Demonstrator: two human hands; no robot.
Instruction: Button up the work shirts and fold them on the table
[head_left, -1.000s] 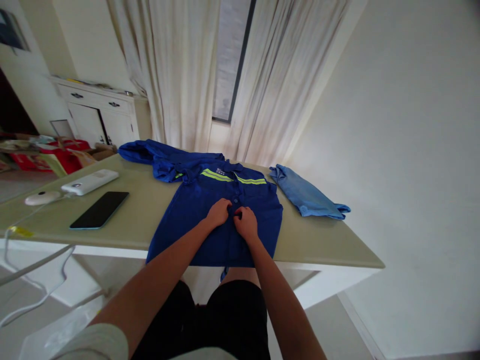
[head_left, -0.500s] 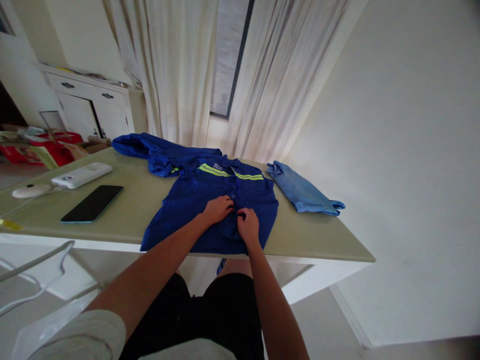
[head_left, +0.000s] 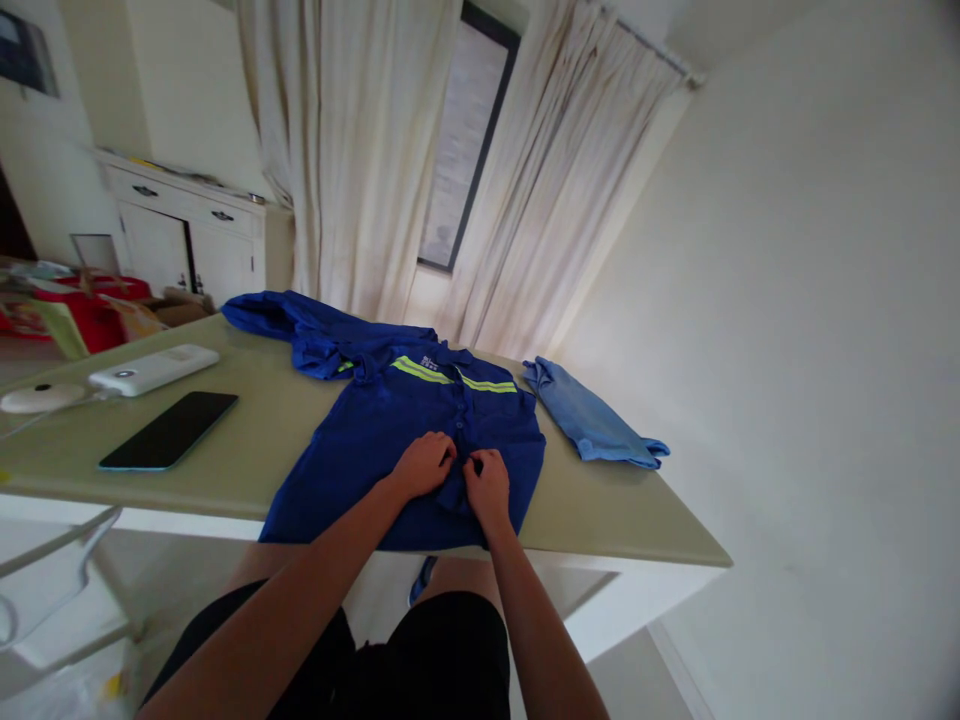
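A dark blue work shirt (head_left: 352, 445) with yellow-green reflective stripes lies front up on the table (head_left: 615, 510), its collar toward the far side and its hem at the near edge. My left hand (head_left: 424, 467) has its fingers curled and closed on the front opening, just below the visible buttons. Close beside it, my right hand (head_left: 489, 488) pinches the other side of the opening, with thumb and forefinger together. The cloth bunches up between both hands. My fingers hide the exact button or hole there.
A folded light blue garment (head_left: 596, 415) lies to the right, near the wall. To the left are a black phone (head_left: 171, 430), a white power bank (head_left: 154, 370) and a rounded white device (head_left: 41, 398) with a cable. Curtains (head_left: 360, 170) hang behind the table.
My view has tilted up, so everything sits lower in the picture. My left hand has curled its fingers in more tightly at the shirt's opening; my right hand stays on the cloth.
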